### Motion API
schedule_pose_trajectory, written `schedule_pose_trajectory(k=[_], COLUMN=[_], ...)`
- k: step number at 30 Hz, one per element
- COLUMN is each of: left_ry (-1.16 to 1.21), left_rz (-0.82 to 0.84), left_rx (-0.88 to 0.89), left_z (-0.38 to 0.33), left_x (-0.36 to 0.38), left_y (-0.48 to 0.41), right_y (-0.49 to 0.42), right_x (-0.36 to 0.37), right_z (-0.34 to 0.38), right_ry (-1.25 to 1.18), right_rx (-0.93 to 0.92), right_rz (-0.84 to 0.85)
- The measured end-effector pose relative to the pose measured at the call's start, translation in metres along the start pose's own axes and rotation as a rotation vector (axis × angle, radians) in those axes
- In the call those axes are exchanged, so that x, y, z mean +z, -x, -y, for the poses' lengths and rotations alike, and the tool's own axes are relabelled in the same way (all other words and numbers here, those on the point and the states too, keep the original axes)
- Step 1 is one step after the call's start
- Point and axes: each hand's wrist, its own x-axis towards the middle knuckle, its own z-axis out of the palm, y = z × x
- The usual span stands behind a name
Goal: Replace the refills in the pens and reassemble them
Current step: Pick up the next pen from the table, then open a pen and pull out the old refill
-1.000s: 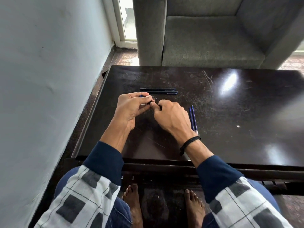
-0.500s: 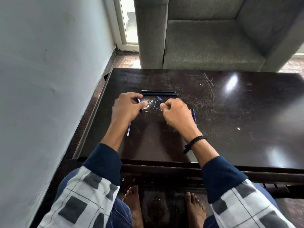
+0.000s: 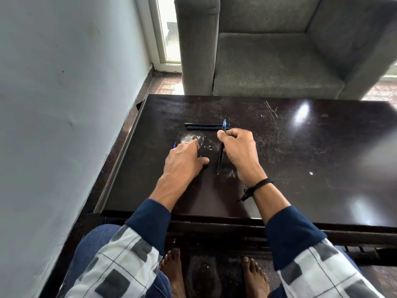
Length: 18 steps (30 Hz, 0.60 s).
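Note:
My right hand [image 3: 238, 153] grips a dark pen [image 3: 220, 155] near its front, with the blue tip pointing away from me and the barrel slanting down toward the table. My left hand [image 3: 184, 160] is lowered palm-down onto the dark table [image 3: 300, 158], thumb splayed to the right. A short blue end of a refill [image 3: 174, 144] peeks out at that hand's far left side; the rest is hidden under the hand, so the grip is unclear. Two dark pen bodies [image 3: 206, 126] lie side by side just beyond both hands.
The table is scratched and glossy, and its left edge runs close to a pale wall [image 3: 64, 104]. A grey armchair [image 3: 268, 61] stands right behind the table's far edge. My knees and bare feet are below the near edge.
My hands have drawn apart. The right hand has raised the pen so its blue tip points away. The left hand has dropped flat toward the table with the refill under it.

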Motion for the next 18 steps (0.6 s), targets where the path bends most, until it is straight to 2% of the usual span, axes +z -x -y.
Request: schedule_pose_trajectory(k=[4,7,9,14,18], left_ry=[0.11,0.523,0.723,0.845,0.853], left_rz=[-0.069,0.029,0.076,0.049,0.128], left_rx=[-0.038,-0.062,-0.009,0.085,0.08], left_z=[0.0,0.004,0.004,-0.002,0.001], left_x=[-0.01,-0.013,-0.013,-0.016,-0.02], left_y=[-0.003,-0.01,-0.01,-0.005,-0.006], right_y=[-0.002,-0.001,0.0,0.002,0.001], right_x=[0.0,0.001,0.002,0.003,0.001], right_z=[0.002,0.003,0.003,0.002,0.002], right_ry=[-0.138,-0.289,-0.343,-0.43,-0.42], right_rx=[0.025,0.053,0.074,0.117,0.127], right_rz=[0.029,0.104,0.156,0.209,0.168])
